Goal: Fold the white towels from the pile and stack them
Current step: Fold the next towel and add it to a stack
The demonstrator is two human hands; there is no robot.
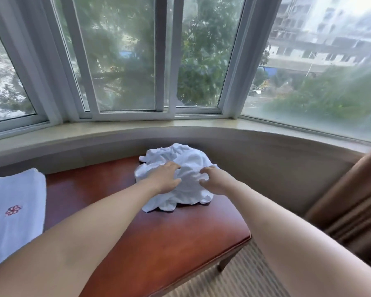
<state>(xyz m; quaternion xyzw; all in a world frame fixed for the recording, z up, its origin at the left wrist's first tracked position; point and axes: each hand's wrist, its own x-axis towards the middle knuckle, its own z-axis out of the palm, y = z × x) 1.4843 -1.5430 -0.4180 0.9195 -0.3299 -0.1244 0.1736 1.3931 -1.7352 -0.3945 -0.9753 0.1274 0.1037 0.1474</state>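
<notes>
Currently, both of your forearms reach forward over the near edge of the table (169,243), which is bare red-brown wood between you and the work. Your left hand (166,179) lies on the near-left slope of the pile of white towels (180,168), fingers curled into the cloth. Your right hand (214,179) sits on the near-right slope, fingers hooked as if gathering a fold; whether it has closed on cloth cannot be told. The pile is crumpled, with no clear long axis, and sits toward the far edge, directly ahead of both hands, which are about equally near it. At the left edge lies a folded towel (15,211) with a red emblem, well apart from the pile. Expect any lifted towel to travel leftward to it.
</notes>
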